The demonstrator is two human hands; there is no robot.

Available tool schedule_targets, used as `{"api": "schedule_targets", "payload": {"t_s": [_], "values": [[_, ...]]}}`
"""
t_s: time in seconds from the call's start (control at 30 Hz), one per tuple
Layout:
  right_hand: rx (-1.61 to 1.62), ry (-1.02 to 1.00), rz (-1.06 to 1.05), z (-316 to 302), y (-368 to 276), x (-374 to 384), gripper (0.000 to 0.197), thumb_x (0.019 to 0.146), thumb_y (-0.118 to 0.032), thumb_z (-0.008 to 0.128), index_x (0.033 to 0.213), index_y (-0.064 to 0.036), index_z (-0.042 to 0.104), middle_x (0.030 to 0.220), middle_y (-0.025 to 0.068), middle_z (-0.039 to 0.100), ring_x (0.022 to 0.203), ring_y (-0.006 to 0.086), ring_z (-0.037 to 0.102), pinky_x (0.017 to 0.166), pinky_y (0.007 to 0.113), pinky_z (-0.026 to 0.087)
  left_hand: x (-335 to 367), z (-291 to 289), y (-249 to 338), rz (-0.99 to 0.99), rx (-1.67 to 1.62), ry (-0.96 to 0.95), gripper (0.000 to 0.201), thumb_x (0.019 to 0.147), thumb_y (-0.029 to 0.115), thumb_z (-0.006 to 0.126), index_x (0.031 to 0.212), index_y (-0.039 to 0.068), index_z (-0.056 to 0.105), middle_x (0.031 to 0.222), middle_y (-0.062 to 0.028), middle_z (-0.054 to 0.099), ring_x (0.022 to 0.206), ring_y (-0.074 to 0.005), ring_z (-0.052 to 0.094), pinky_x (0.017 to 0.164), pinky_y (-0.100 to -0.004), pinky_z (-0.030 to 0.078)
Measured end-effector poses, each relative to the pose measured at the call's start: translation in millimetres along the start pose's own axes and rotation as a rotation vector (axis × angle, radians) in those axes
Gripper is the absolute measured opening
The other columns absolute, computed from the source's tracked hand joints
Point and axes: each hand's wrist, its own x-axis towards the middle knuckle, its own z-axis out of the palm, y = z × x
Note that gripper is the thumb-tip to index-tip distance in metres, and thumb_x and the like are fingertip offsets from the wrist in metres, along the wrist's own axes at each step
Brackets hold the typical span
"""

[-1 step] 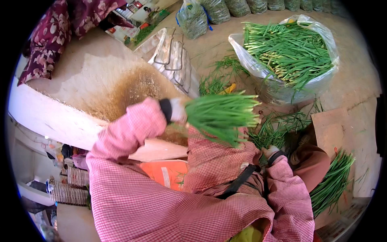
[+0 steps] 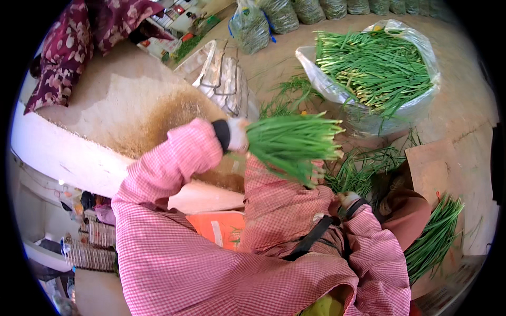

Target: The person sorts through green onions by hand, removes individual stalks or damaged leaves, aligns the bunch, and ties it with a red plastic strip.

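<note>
My left hand (image 2: 239, 135) is closed round a bunch of green chives (image 2: 295, 145), held level above my lap with the pale cut ends pointing right. The bunch is slightly blurred. My right hand (image 2: 348, 199) is low beside my knee, near loose green trimmings (image 2: 363, 171) on the floor; its fingers are too small and partly hidden to make out. A large clear plastic bag (image 2: 429, 97), its mouth wide, holds a heap of chives (image 2: 374, 66) ahead on the right. More chives (image 2: 435, 237) lie in a pile at my right side.
On the left stands a pale slab (image 2: 121, 100) with a brown stained patch. Behind it is a white sack in a wire frame (image 2: 224, 79). Several filled bags (image 2: 250, 29) line the far side. A person in a floral garment (image 2: 63, 58) is at upper left. Cardboard (image 2: 435, 163) lies on the right.
My left hand has shifted a little up and to the right, carrying the bunch of chives with it. My right hand has barely moved.
</note>
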Motion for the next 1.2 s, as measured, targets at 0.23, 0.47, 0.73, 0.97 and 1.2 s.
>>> {"api": "schedule_targets", "payload": {"t_s": [0.23,0.47,0.73,0.97,1.2], "values": [[1.828,-0.422,-0.122,38.3,-57.1,0.3,0.062,0.086,-0.053,0.031,0.121,-0.0023,0.038,0.12,0.0162,0.044,0.108,0.032,0.043,0.089,0.045,0.037,6.2,-4.2,127.7,0.005,0.907,0.519,0.046,0.068,0.008,0.052,0.113,0.009,0.049,0.084,-0.0183,0.06,0.079,-0.0321,0.058,0.068,-0.0374,0.047],[-0.304,1.478,0.38,54.5,-155.9,-1.6,0.067,0.086,-0.052,0.028,0.131,-0.003,0.022,0.136,0.0158,0.021,0.124,0.0324,0.023,0.101,0.048,0.02,-20.0,123.1,92.8,-0.08,1.151,0.543,0.06,0.07,0.006,0.047,0.128,0.008,0.031,0.069,-0.0049,0.053,0.058,-0.0205,0.057,0.05,-0.0348,0.045],[-3.405,1.53,1.507,32.4,-79.8,-46.3,0.076,0.082,-0.055,0.036,0.132,-0.0011,0.016,0.132,0.0155,0.029,0.123,0.0287,0.028,0.101,0.044,0.024,-41.7,193.0,10.0,0.306,0.017,0.448,0.099,0.054,0.024,0.077,0.131,-0.001,0.02,0.124,-0.0213,0.038,0.112,-0.0342,0.04,0.094,-0.0367,0.032],[-3.06,2.233,1.307,18.0,-109.8,-41.7,0.072,0.086,-0.055,0.019,0.128,0.0026,0.027,0.124,0.0217,0.04,0.114,0.0322,0.04,0.098,0.041,0.029,59.0,235.9,-22.6,0.485,-1.052,-0.517,0.084,0.064,0.02,0.074,0.131,0.005,0.025,0.128,-0.0066,0.037,0.114,-0.0187,0.037,0.096,-0.0326,0.029],[-4.003,1.044,1.92,-53.3,-55.8,-101.4,0.091,0.071,-0.073,0.033,0.13,-0.004,0.028,0.131,0.016,0.033,0.122,0.0258,0.031,0.1,0.043,0.023,42.5,298.9,-29.5,0.35,-1.388,-0.311,0.062,0.067,0.013,0.071,0.12,0.003,0.041,0.116,-0.0063,0.049,0.104,-0.0153,0.046,0.089,-0.0304,0.036]]}}
